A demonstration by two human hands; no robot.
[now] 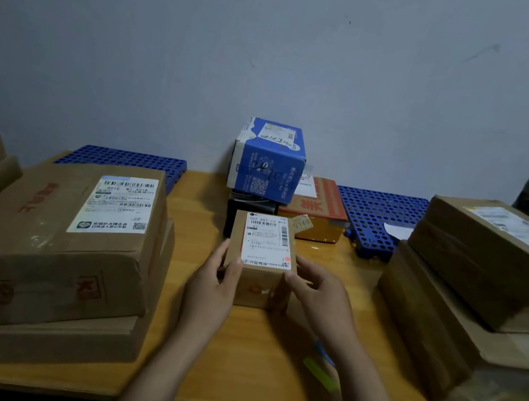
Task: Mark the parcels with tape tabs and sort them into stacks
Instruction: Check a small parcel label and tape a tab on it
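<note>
Pale, scuffed wall (pixel 280 47) rises behind a wooden tabletop (pixel 249 354) crowded with parcels. At the middle, a small box (pixel 262 259) stands on the wood between both hands. The left hand (pixel 215 282) has its grip on the box's left side, thumb over the top edge. The right hand (pixel 315 288) holds the right side, thumb at the near top corner. A label (pixel 267 240) covers the top, and a red dot (pixel 286 259) sits at its near right corner; it may be a mark already made, though it is too small to tell.

This looks like the sorting step: the box is in hand and has to go onto a pile. Next it needs a lift clear of the wood and a choice of pile. The left stack (pixel 53 236) by the left edge and the right stack (pixel 487 270) by the right edge each hold two large boxes. If no tab is on yet, the green and blue strips (pixel 321 370) under the right forearm, near the front edge, look like the supply.

Toward the back edge, a blue box (pixel 268 159) sits on a black box (pixel 248 208) beside an orange box (pixel 320 209), with blue mats (pixel 378 218) to either side. Every box is closed, so the contents are hidden.
</note>
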